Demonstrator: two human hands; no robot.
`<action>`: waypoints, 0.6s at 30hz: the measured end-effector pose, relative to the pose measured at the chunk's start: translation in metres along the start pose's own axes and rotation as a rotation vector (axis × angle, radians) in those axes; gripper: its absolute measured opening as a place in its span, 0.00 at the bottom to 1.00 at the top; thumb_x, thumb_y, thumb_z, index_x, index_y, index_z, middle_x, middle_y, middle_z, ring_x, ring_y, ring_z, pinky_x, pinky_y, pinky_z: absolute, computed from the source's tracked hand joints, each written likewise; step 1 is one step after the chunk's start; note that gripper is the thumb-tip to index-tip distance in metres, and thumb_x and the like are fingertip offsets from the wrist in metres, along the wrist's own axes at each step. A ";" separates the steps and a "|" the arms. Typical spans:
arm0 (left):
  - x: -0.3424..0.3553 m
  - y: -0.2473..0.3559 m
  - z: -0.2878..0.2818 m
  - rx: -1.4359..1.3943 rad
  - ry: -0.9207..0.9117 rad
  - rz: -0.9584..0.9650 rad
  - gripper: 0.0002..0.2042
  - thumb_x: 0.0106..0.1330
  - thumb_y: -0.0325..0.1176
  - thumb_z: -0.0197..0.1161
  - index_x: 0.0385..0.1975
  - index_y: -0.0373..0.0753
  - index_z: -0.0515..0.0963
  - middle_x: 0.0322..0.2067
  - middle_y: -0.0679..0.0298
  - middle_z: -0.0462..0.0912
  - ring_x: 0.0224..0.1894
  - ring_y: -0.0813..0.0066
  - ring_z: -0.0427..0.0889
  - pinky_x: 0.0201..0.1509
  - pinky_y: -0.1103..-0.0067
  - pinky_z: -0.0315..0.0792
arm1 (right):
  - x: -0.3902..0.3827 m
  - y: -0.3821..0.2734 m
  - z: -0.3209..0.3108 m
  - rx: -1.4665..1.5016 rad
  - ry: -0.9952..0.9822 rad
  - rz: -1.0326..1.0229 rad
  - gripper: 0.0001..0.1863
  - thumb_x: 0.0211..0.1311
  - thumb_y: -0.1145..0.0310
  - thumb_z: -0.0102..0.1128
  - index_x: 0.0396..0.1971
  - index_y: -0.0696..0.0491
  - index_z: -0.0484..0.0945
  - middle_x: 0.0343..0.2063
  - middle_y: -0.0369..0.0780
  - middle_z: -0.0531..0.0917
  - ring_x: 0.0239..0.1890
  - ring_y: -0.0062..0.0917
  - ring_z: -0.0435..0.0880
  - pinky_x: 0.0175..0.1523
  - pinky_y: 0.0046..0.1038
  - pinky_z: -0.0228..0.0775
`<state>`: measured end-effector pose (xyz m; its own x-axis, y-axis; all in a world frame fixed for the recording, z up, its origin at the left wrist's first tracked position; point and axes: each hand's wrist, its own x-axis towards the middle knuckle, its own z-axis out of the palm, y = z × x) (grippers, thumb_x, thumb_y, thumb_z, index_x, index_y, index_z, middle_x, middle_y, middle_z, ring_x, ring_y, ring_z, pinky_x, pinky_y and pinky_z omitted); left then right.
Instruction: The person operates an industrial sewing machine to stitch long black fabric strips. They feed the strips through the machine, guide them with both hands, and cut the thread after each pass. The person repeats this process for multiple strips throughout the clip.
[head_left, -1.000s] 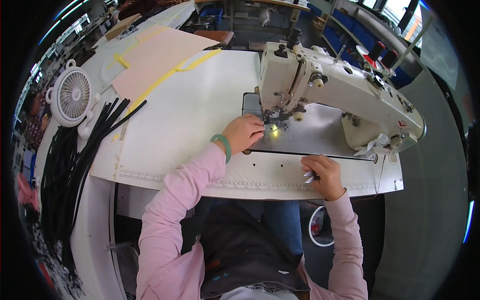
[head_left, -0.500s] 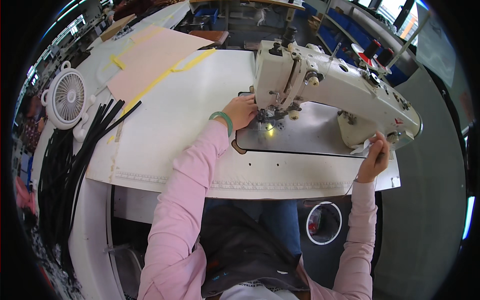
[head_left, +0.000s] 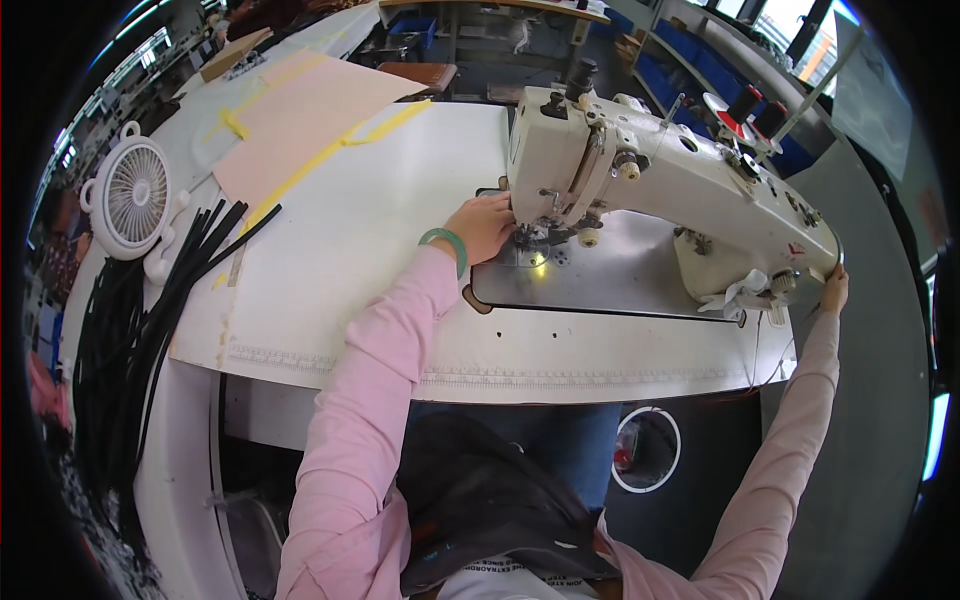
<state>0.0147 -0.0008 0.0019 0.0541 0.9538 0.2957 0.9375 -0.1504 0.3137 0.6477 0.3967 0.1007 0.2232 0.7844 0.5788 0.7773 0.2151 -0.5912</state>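
A white industrial sewing machine (head_left: 700, 165) stands on the white table, its needle area (head_left: 535, 240) lit by a small yellow light. My left hand (head_left: 482, 228), with a green bangle on the wrist, reaches in beside the needle. Its fingertips are hidden by the machine head, so what they touch does not show. At the machine's far right end my right hand (head_left: 836, 288) is closed around the edge of the handwheel (head_left: 838, 248). A crumpled white cloth (head_left: 742, 293) rests by the base of the machine arm, next to a knob (head_left: 783, 282).
Black strips (head_left: 150, 330) hang over the table's left side beside a white fan (head_left: 135, 195). A pink sheet with yellow tape (head_left: 310, 115) lies at the back left. Thread spools (head_left: 745, 103) stand behind the machine. Below the table sits a white-rimmed bin (head_left: 647, 450).
My right hand has left the white cloth and moved right to the handwheel. The cloth now lies by the machine's base. My left hand stays by the needle.
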 end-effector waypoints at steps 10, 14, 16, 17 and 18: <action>-0.033 0.040 -0.016 -0.008 0.195 -0.324 0.07 0.50 0.37 0.64 0.20 0.41 0.81 0.25 0.67 0.76 0.36 0.67 0.72 0.42 0.70 0.67 | -0.038 -0.032 -0.003 0.143 -0.117 0.135 0.24 0.65 0.50 0.41 0.44 0.57 0.71 0.29 0.41 0.79 0.26 0.25 0.77 0.28 0.25 0.69; -0.033 0.036 -0.005 -0.063 0.298 -0.253 0.05 0.48 0.35 0.64 0.19 0.41 0.81 0.26 0.66 0.76 0.36 0.66 0.72 0.39 0.72 0.68 | -0.052 -0.040 -0.001 0.296 -0.138 0.169 0.21 0.65 0.51 0.42 0.41 0.54 0.72 0.20 0.34 0.74 0.15 0.16 0.69 0.18 0.19 0.60; -0.030 0.033 -0.002 -0.079 0.308 -0.210 0.05 0.48 0.34 0.64 0.19 0.41 0.81 0.26 0.66 0.76 0.36 0.66 0.72 0.39 0.72 0.69 | -0.052 -0.030 -0.002 0.460 -0.132 0.184 0.20 0.65 0.51 0.43 0.39 0.54 0.72 0.19 0.33 0.73 0.13 0.16 0.68 0.16 0.18 0.59; -0.029 0.032 -0.002 -0.090 0.305 -0.205 0.05 0.47 0.34 0.64 0.19 0.41 0.81 0.26 0.66 0.76 0.36 0.66 0.72 0.39 0.72 0.69 | -0.051 -0.028 -0.002 0.440 -0.109 0.188 0.20 0.65 0.51 0.42 0.39 0.53 0.72 0.19 0.33 0.73 0.13 0.16 0.68 0.16 0.18 0.59; -0.028 0.032 -0.002 -0.100 0.302 -0.201 0.04 0.47 0.34 0.64 0.19 0.41 0.81 0.26 0.66 0.76 0.36 0.66 0.72 0.39 0.72 0.69 | -0.050 -0.026 -0.002 0.420 -0.086 0.192 0.20 0.65 0.51 0.42 0.39 0.53 0.72 0.20 0.33 0.74 0.13 0.16 0.68 0.15 0.19 0.58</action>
<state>0.0427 -0.0328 0.0060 -0.2453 0.8494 0.4673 0.8800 -0.0072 0.4750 0.6177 0.3505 0.0882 0.2761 0.8747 0.3984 0.4173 0.2643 -0.8695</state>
